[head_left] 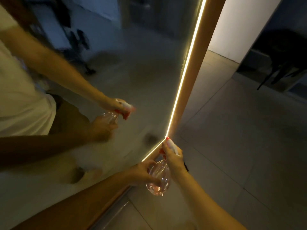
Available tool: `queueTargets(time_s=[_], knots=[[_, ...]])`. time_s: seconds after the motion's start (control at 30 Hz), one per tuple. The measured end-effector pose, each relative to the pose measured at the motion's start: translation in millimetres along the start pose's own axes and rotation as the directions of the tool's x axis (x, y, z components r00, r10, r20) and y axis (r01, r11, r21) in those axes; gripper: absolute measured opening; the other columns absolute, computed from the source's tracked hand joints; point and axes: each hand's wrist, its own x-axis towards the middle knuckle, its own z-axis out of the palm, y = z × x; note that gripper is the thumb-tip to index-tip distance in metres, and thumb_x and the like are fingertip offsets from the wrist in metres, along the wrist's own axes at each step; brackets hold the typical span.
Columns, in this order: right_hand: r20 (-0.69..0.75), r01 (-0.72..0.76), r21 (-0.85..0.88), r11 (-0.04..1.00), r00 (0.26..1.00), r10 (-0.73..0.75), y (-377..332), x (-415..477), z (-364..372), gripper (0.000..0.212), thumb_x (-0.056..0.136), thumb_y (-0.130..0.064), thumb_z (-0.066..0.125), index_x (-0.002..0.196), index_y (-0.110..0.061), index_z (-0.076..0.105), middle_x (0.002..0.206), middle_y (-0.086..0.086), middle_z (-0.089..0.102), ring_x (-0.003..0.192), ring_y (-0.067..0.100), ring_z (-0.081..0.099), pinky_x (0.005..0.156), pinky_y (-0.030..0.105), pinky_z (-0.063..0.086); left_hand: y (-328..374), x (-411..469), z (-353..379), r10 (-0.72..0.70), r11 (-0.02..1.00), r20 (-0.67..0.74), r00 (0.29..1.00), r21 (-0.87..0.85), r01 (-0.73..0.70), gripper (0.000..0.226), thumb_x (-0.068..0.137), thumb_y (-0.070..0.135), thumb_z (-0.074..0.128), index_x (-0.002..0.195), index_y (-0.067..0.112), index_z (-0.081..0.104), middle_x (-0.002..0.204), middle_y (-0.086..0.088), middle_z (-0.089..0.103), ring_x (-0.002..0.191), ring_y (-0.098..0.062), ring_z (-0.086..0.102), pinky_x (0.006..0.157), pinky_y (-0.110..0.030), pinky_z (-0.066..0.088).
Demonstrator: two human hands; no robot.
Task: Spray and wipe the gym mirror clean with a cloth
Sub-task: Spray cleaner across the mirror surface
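the right hand point(173, 157) is gripping the red-and-white sprayer head of the bottle point(158, 181). the left hand point(143, 172) is curling round its clear body. the bottle is hanging near the lower corner of the mirror point(132, 72), where the light strip point(186, 68) is glowing.

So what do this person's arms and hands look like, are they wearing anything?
The left hand and the right hand are ungloved, and no sleeve covers either forearm. Something dark, perhaps a strap, shows at the right wrist. The mirror reflects a pale short-sleeved top.
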Motion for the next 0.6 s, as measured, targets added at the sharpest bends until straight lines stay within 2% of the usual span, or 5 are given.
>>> queueTargets(time_s=[0.13, 0.27, 0.4, 0.47, 0.6], knots=[[-0.017, -0.061, 0.027, 0.998, 0.998, 0.061, -14, 17, -21, 0.048, 0.088, -0.034, 0.082, 0.13, -0.018, 0.066, 0.085, -0.001, 0.068, 0.081, 0.016, 0.067, 0.08, 0.036, 0.057, 25, 24, 19, 0.004, 1.0, -0.019, 1.0, -0.011, -0.004, 0.084, 0.051, 0.054, 0.098, 0.123, 0.023, 0.067, 0.115, -0.002, 0.076, 0.108, -0.022, 0.074, 0.1, -0.047, 0.059], [0.114, 0.012, -0.09, 0.996, 0.994, -0.002, -41, 32, -59, 0.039, 0.09, -0.032, 0.079, 0.127, -0.032, 0.068, 0.115, -0.008, 0.071, 0.098, 0.003, 0.071, 0.089, 0.025, 0.058, 49, 54, 39, 0.012, 1.0, -0.066, 0.998, 0.012, -0.011, 0.07, 0.054, 0.053, 0.097, 0.115, 0.032, 0.068, 0.108, 0.01, 0.076, 0.103, -0.012, 0.073, 0.098, -0.043, 0.06], [0.355, 0.136, -0.191, 0.972, 0.933, -0.061, -77, 54, -112, 0.037, 0.098, -0.012, 0.069, 0.134, -0.015, 0.06, 0.131, 0.009, 0.059, 0.11, -0.001, 0.064, 0.076, 0.011, 0.054, 80, 92, 69, 0.023, 0.999, -0.171, 0.985, -0.021, -0.027, 0.071, 0.065, 0.037, 0.1, 0.126, 0.033, 0.063, 0.112, 0.009, 0.075, 0.104, -0.012, 0.074, 0.096, -0.042, 0.061], [0.42, 0.147, -0.256, 0.955, 0.907, -0.027, -96, 70, -146, 0.036, 0.098, -0.012, 0.07, 0.131, -0.004, 0.061, 0.125, 0.012, 0.064, 0.107, 0.01, 0.069, 0.072, 0.016, 0.056, 104, 114, 88, 0.009, 0.999, -0.234, 0.972, -0.036, -0.018, 0.083, 0.063, 0.046, 0.099, 0.134, 0.038, 0.058, 0.119, 0.009, 0.073, 0.107, -0.014, 0.073, 0.095, -0.041, 0.062], [0.45, 0.202, -0.391, 0.898, 0.893, -0.005, -114, 103, -218, 0.009, 0.098, -0.022, 0.071, 0.106, -0.021, 0.067, 0.097, 0.006, 0.071, 0.091, 0.02, 0.073, 0.074, 0.026, 0.062, 149, 159, 132, -0.056, 0.998, -0.331, 0.942, -0.02, 0.052, 0.085, 0.06, 0.061, 0.094, 0.133, 0.048, 0.051, 0.115, 0.018, 0.071, 0.101, -0.006, 0.072, 0.091, -0.032, 0.061]])
